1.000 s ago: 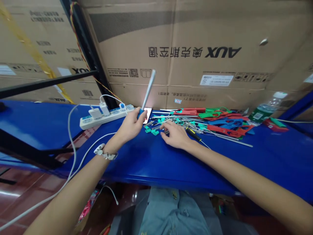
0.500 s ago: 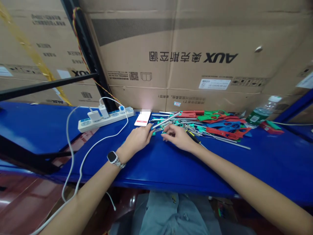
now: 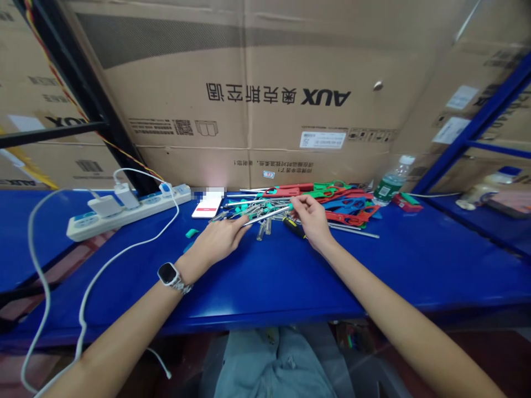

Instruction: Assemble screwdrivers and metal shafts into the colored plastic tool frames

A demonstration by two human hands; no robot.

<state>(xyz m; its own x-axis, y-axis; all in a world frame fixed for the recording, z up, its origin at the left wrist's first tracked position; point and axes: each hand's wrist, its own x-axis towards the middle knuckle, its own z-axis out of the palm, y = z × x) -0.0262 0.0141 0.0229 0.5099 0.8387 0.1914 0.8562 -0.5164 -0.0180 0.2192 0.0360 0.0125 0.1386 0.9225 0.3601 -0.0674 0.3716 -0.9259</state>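
Observation:
A slim silver rod (image 3: 269,214) with a green piece at its right end is held between my two hands, slanting slightly up to the right. My left hand (image 3: 219,240), with a watch (image 3: 168,273) on the wrist, grips the rod's left end. The fingers of my right hand (image 3: 313,221) pinch the green end. Just behind lies a jumble of small clear-handled tools (image 3: 262,229) and green caps, partly hidden by the hands. A black and yellow screwdriver handle (image 3: 293,228) lies beside my right hand. A loose green cap (image 3: 191,233) is left of my left hand.
Red, green and blue scissors (image 3: 352,205) are piled to the right, near a water bottle (image 3: 390,185) and a small red box (image 3: 406,203). A phone (image 3: 208,203) and a power strip (image 3: 133,207) with white cables lie left. A cardboard wall (image 3: 269,127) stands behind.
My view has turned to the right. The rod has tipped down to a flatter slant, and my right hand, which was below its raised end, now pinches that end.

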